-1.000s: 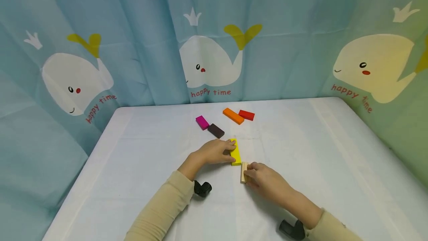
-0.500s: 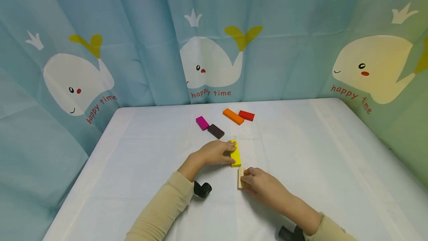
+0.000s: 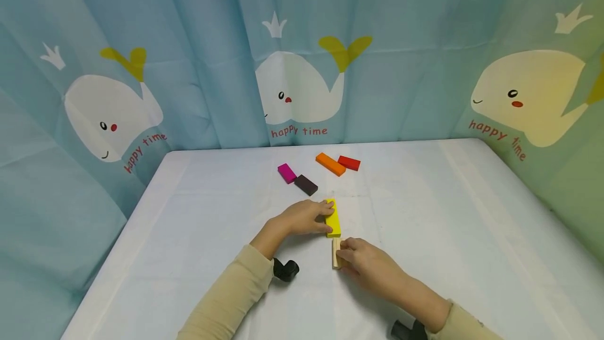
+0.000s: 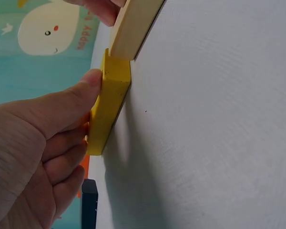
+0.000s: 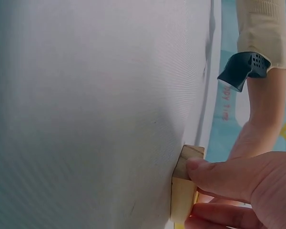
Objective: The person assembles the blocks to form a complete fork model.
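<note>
My left hand (image 3: 301,217) holds a yellow block (image 3: 334,221) lying on the table, thumb near its close end and fingertips on its far end. In the left wrist view, the thumb presses the edge of that yellow block (image 4: 108,102). My right hand (image 3: 375,266) pinches a plain wooden block (image 3: 335,259) just in front of the yellow one. The left wrist view has the end of the wooden block (image 4: 136,28) meeting the yellow block's end, roughly in line. Seen from the right wrist, my thumb lies over the wooden block (image 5: 182,198); part of it is hidden by fingers.
Farther back on the white table (image 3: 189,224) lie a magenta block (image 3: 286,173), a dark brown block (image 3: 306,185), an orange block (image 3: 330,164) and a red block (image 3: 349,163). A blue whale-print curtain (image 3: 212,93) hangs behind the table. Black cameras (image 3: 286,270) are worn at both wrists.
My right hand has slid the wooden block left and slightly toward me, from the yellow block's right corner to its near end. The left hand and yellow block have barely moved.
</note>
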### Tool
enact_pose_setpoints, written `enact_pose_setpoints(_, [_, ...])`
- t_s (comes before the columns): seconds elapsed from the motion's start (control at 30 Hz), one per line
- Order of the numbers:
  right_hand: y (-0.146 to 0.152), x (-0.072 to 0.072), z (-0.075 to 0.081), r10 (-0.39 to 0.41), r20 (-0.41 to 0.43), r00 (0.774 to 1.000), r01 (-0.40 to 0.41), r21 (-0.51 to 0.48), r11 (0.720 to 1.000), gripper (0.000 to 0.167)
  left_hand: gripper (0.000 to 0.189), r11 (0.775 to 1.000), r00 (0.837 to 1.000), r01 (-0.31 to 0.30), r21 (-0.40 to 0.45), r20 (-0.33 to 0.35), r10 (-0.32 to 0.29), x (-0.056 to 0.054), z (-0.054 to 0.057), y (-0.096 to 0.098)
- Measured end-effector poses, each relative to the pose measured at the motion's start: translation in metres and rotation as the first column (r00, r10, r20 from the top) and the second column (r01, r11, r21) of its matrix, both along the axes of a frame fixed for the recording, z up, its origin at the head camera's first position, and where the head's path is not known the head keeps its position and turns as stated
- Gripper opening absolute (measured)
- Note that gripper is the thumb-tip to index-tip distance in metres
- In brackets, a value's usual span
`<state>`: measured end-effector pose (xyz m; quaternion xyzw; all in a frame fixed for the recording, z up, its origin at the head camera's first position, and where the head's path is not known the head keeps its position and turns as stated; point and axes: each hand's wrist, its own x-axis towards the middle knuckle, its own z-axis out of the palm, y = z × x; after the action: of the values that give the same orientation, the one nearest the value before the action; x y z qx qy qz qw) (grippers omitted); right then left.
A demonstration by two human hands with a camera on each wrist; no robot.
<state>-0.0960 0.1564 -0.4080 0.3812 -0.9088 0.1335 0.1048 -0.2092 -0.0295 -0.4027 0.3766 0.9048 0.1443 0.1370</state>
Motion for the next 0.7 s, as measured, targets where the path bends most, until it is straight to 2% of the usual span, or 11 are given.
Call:
enact_pose_setpoints(0.27, [-0.0038,-0.0012,0.0011,0.001,0.039,0.999,-0.002,0.014,1.000,0.022,0.056,1.000,1.000,0.003,0.014,-0.007,-0.003,0.0015,-0.0019,-0.0007])
enact_pose_setpoints(0.7, [-0.0063,-0.0022,0.0026,0.020,0.030,0.999,-0.020,0.004,1.000,0.023,0.056,1.000,1.000,-0.007,0.006,-0.003,0.007,0.0014,-0.0010,-0.0002])
